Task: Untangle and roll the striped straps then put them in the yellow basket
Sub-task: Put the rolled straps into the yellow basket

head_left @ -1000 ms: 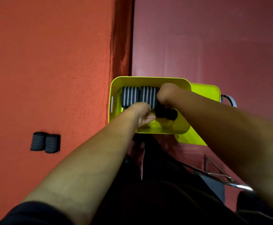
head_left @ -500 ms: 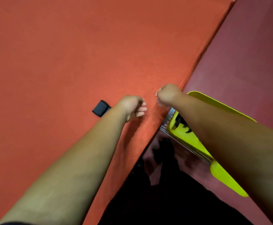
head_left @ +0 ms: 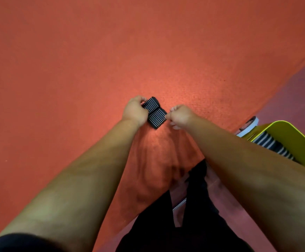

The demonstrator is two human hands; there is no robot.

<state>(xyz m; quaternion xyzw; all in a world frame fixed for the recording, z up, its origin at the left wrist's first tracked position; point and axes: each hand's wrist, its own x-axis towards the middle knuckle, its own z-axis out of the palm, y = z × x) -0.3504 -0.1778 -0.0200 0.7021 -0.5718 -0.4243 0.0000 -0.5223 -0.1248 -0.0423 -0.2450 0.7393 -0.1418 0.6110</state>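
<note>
Now both hands are at the two rolled straps

Well to the left of the yellow basket [head_left: 291, 128], two rolled straps [head_left: 155, 113] lie side by side and touching on the orange cloth [head_left: 75, 70]. They are dark with thin pale stripes. The left hand [head_left: 134, 110] is on the side of the pair away from the basket; its fingers curl over the farther roll and grip it. The right hand [head_left: 180, 116] is on the side toward the basket, balled up, with a fingertip against the edge of the nearer roll. Whether it pinches that roll or only touches it, I cannot tell. The basket sits beyond the cloth's edge, partly hidden behind the right forearm. More striped straps [head_left: 265, 142] lie inside it, against its left wall. Just left of the basket a pale curved handle [head_left: 250, 124] pokes out. Down-left of the basket, dark trousers [head_left: 193, 224] show over a dull red floor [head_left: 293, 88].
</note>
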